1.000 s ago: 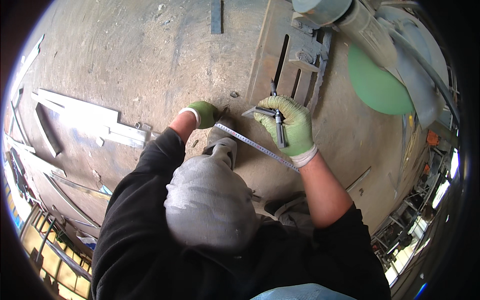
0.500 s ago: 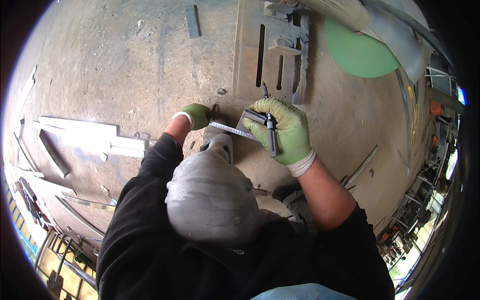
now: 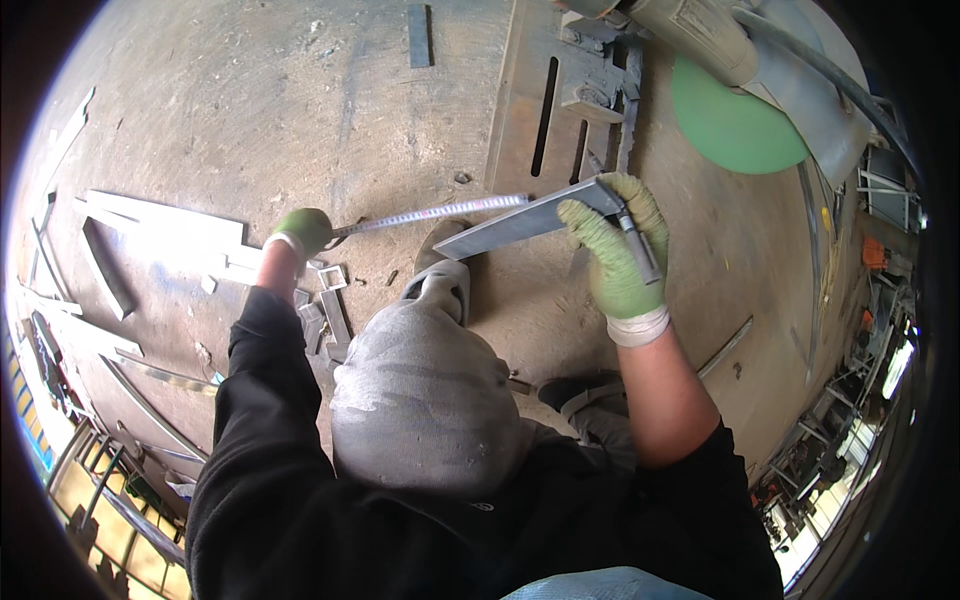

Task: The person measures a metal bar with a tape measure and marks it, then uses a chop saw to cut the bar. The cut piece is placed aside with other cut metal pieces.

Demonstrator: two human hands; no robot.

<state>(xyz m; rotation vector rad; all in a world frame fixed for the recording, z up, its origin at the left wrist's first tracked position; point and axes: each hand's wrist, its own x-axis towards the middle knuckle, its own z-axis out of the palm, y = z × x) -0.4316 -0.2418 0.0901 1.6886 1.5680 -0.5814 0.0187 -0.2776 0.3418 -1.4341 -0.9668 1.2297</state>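
My left hand, in a green glove, is closed at the end of a pulled-out tape measure; its case is mostly hidden in the fist. The white blade stretches to the right, its free end just above a grey flat metal piece. My right hand, gloved in green too, grips this metal piece by its right end, holding it tilted above the floor. Between the same fingers sits a dark marker pen, its tip pointing away from me. Whether blade and metal touch, I cannot tell.
A slotted metal plate with brackets lies ahead, beside a machine with a green disc. One short strip lies at the far side. Bright metal strips and small offcuts are on the floor at left.
My left hand has moved left, and more tape blade shows. My right hand has shifted right and turned, so the metal piece now shows its full length.
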